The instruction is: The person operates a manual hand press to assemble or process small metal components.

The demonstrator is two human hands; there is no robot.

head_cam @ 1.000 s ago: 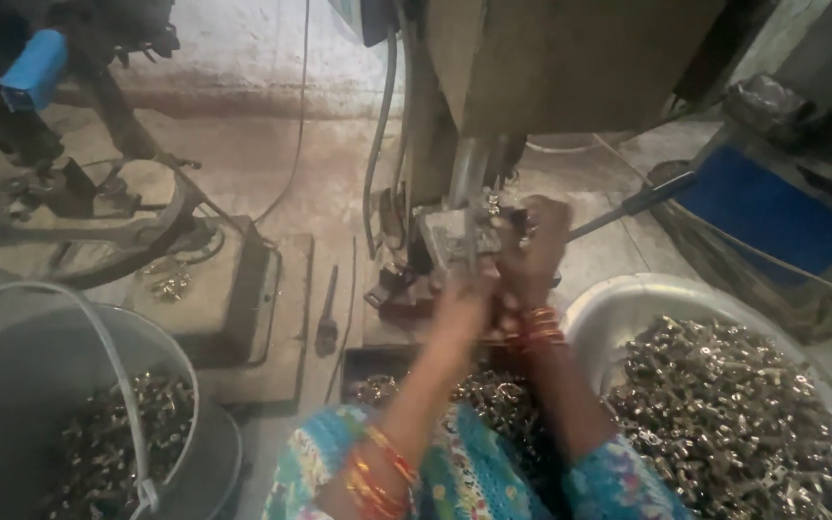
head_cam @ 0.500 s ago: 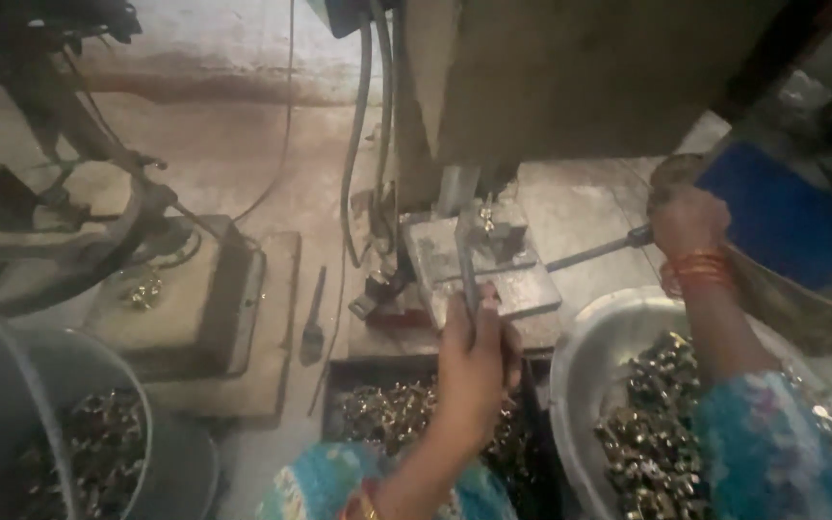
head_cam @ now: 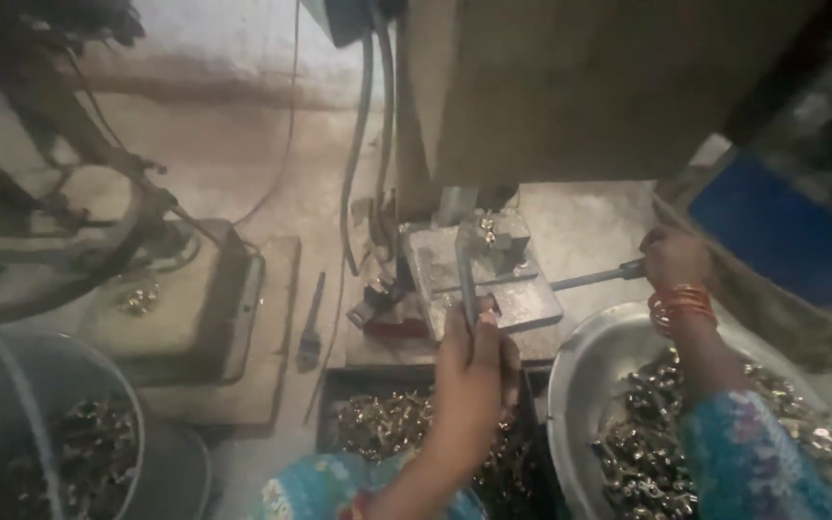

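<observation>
The left hand (head_cam: 474, 361) is held at the front edge of the metal block (head_cam: 483, 279) of the press, fingers curled narrow around something small; what is held cannot be told. The right hand (head_cam: 674, 258) is closed around the end of the lever rod (head_cam: 585, 280), which runs into the block. A tray (head_cam: 339, 385) of small metal parts is seen below the block, a metal bowl (head_cam: 575, 385) of parts at right, a bucket (head_cam: 117, 414) at left.

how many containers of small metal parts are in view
3. A grey bucket at lower left, a dark tray below the press by the left hand, and a metal basin under the right forearm. Others may sit outside the frame.
</observation>
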